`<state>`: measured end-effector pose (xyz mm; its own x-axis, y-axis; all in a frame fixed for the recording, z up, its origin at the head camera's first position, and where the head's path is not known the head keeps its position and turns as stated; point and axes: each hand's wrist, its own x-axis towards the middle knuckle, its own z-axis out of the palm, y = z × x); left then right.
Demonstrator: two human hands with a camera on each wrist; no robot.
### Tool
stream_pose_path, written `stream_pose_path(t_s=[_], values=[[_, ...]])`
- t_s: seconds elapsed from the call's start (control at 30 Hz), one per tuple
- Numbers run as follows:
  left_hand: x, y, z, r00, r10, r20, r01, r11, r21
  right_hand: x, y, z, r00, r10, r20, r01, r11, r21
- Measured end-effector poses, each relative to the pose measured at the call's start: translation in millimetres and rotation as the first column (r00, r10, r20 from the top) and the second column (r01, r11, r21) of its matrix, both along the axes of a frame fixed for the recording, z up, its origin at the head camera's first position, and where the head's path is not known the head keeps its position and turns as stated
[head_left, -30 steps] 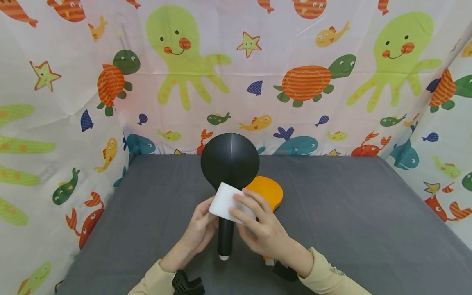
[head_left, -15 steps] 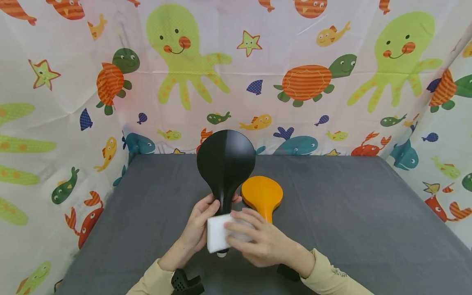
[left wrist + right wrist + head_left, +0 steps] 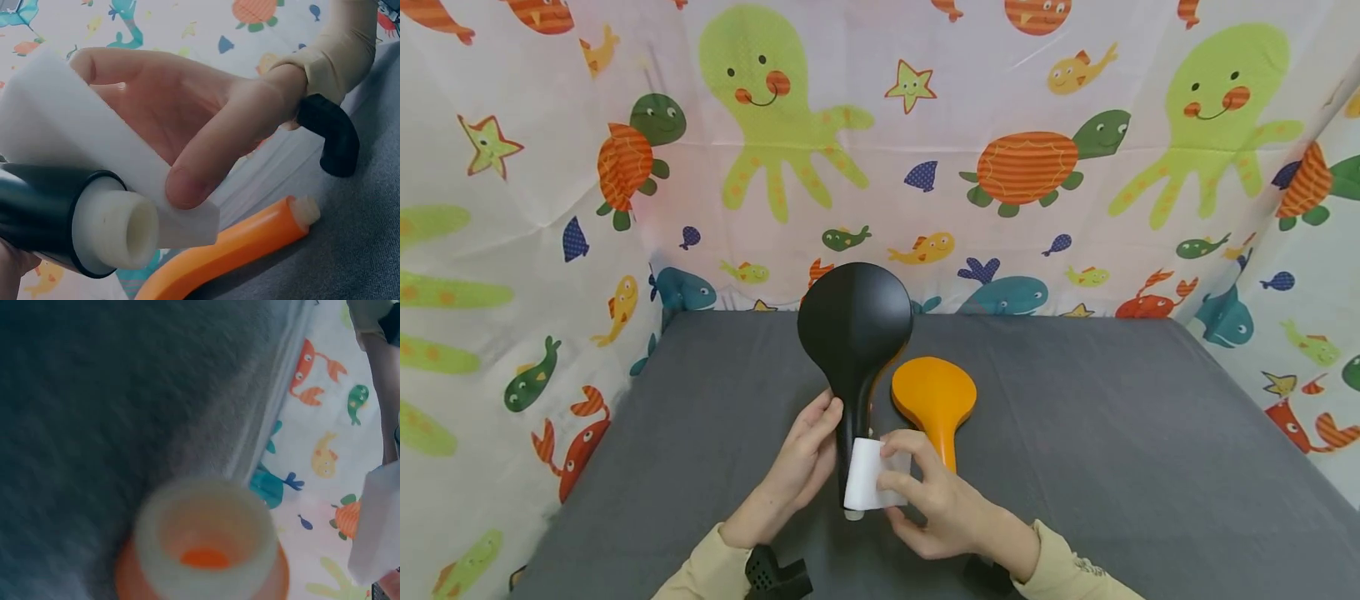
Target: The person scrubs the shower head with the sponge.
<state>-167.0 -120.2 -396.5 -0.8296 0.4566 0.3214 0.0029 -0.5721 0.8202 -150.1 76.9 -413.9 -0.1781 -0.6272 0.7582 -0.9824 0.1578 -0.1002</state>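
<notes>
A black handheld shower head stands nearly upright above the table, round head at the top. My left hand grips its handle just below the neck. In my right hand is a white sponge, pinched between thumb and fingers and laid against the lower handle. The left wrist view shows the sponge beside the handle's pale hollow end, with the right thumb on it. An orange shower head lies on the table behind my right hand, which hides its handle's lower part.
Dark grey cloth covers the table. A printed curtain with sea animals stands around the back and sides. The right wrist view has the orange shower head's pale open end close up. Black devices sit at the wrists.
The sponge has moved from the upper handle down to the lower handle, on its right side. The black shower head has turned and shifted slightly left, and my left fingers now hold it higher.
</notes>
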Motion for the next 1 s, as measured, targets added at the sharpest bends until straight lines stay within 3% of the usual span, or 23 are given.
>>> stream_pose_path(t_s=[0.07, 0.17, 0.33, 0.4, 0.47, 0.57, 0.63, 0.7, 0.8, 1.0], values=[[-0.4, 0, 1.2, 1.000, 0.010, -0.005, -0.010, 1.000, 0.006, -0.2, -1, -0.6, 1.000, -0.005, 0.029, 0.006, 1.000, -0.009], [0.7, 1, 2.0, 1.000, 0.009, -0.021, -0.009, 1.000, 0.010, -5.6, -5, 4.1, 0.994, -0.066, 0.088, 0.076, 0.990, -0.115], [3.2, 1, 2.1, 0.999, 0.006, -0.038, -0.005, 1.000, 0.021, -12.1, -15, 19.2, 0.972, -0.170, 0.163, 0.213, 0.928, -0.305], [2.9, 1, 2.6, 0.999, 0.024, -0.040, -0.022, 0.999, 0.029, -5.3, -19, 29.3, 0.968, -0.162, 0.191, 0.216, 0.926, -0.310], [1.7, 0, 3.3, 0.998, 0.048, -0.044, -0.047, 0.998, 0.035, 2.3, -21, 30.2, 0.959, -0.101, 0.266, 0.176, 0.945, -0.276], [-0.1, -2, 4.3, 0.995, 0.071, -0.068, -0.068, 0.996, 0.053, 15.9, -21, 27.0, 0.904, -0.014, 0.427, 0.113, 0.972, -0.208], [-0.9, -3, 4.7, 0.994, 0.075, -0.081, -0.069, 0.995, 0.065, 21.4, -21, 22.7, 0.853, 0.019, 0.521, 0.089, 0.979, -0.181], [-1.0, -3, 4.8, 0.994, 0.069, -0.087, -0.063, 0.996, 0.070, 25.2, -22, 27.1, 0.827, 0.038, 0.560, 0.082, 0.979, -0.186], [0.3, -1, 4.0, 0.995, 0.056, -0.086, -0.052, 0.997, 0.055, 21.4, -23, 34.6, 0.831, 0.069, 0.553, 0.094, 0.961, -0.261], [3.7, 4, 2.1, 0.992, 0.051, -0.114, -0.047, 0.998, 0.036, 2.0, -23, 28.0, 0.846, 0.062, 0.529, 0.195, 0.888, -0.417]])
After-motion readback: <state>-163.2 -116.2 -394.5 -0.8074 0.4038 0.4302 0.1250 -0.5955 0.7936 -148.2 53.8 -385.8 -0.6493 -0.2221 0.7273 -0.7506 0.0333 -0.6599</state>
